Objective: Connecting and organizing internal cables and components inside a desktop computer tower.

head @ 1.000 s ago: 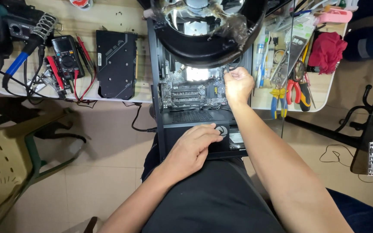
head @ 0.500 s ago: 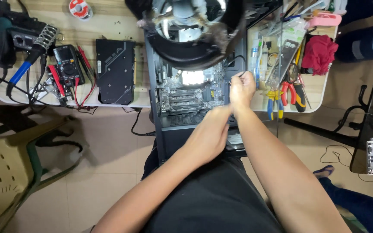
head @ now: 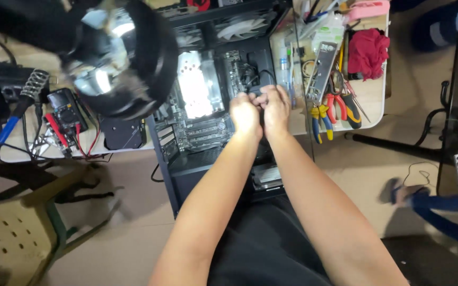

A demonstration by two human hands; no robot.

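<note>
An open black computer case [head: 161,159] lies flat at the table edge with its motherboard [head: 200,103] lit brightly. My left hand [head: 245,114] and my right hand [head: 276,106] are pressed side by side over the board's right edge. Both have their fingers curled down onto the end of a black cable [head: 261,75] that loops in from above. The plug itself is hidden under my fingers. White case fans [head: 239,29] sit at the far end.
A black ring lamp [head: 117,58] hangs over the upper left. Left of the case are a multimeter [head: 67,114] with red leads, a blue-handled soldering iron [head: 9,127] and a black card [head: 123,132]. To the right are pliers [head: 319,122], a red cloth [head: 369,50] and another person's foot [head: 398,193]. A plastic chair [head: 6,238] stands lower left.
My left hand has left the case's near edge and come up beside my right hand over the board. The view has shifted closer and to the right.
</note>
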